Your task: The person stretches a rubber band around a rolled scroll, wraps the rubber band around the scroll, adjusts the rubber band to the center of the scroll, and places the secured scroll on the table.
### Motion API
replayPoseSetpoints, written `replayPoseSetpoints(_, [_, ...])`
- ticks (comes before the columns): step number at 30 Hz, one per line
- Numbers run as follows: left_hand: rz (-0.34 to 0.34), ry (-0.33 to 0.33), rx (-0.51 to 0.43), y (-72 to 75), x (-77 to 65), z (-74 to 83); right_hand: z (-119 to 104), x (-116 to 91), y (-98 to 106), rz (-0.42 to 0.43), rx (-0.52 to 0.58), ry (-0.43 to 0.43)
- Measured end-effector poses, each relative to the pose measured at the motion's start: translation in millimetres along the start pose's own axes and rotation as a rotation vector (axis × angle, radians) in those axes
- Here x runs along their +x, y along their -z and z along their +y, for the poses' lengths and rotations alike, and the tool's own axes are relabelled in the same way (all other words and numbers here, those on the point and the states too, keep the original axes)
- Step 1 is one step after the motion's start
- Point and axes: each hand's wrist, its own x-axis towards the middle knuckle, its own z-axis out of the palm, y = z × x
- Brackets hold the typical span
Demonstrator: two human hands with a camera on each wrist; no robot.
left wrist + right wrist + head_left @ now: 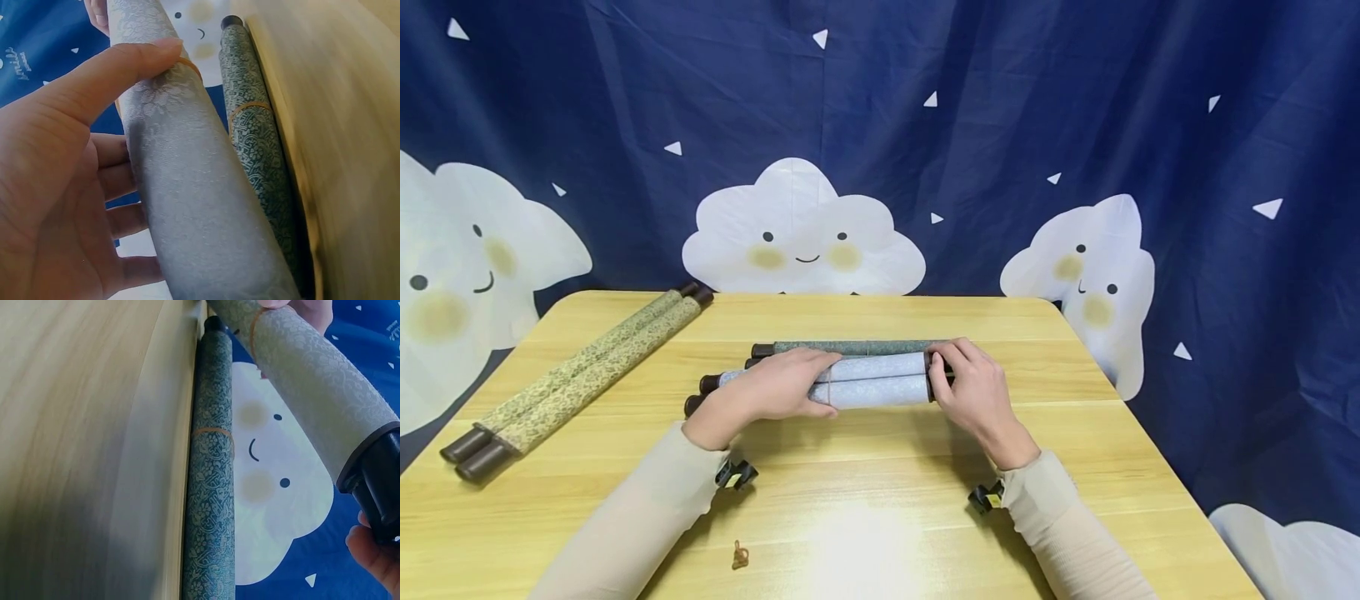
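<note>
A light-blue patterned scroll (876,390), rolled from both ends into two parallel rolls, is in both hands above the table. The left hand (778,383) grips it near its middle, with the thumb at an orange-brown rubber band (190,65) in the left wrist view. At the other end, the right hand (977,396) holds the dark roller knobs (375,481). Just behind lies a dark-green patterned scroll (857,346), partly hidden by the blue one. A rubber band (212,431) circles the green scroll too, as the right wrist view shows.
A yellow-green patterned double-rolled scroll (587,367) with dark ends lies diagonally on the table's left side. One small crumpled brown band (741,555) sits near the front of the wooden table (1075,517). Behind the table hangs a blue curtain (880,100) with clouds.
</note>
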Motion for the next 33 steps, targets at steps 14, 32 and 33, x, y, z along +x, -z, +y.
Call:
replayPoseSetpoints(14, [0.029, -0.029, -0.065, -8.4, 5.5, -6.7, 2, -1, 0, 0.016, 0.016, 0.01])
replayPoseSetpoints(32, [0.026, 0.046, -0.113, -17.7, -8.3, -24.7, 3, 0, -2, -0.018, 0.036, -0.017])
replayPoseSetpoints(33, [0.03, 0.043, -0.125, -18.8, -10.1, -27.9, 4, -1, -2, -0.02, 0.041, -0.017])
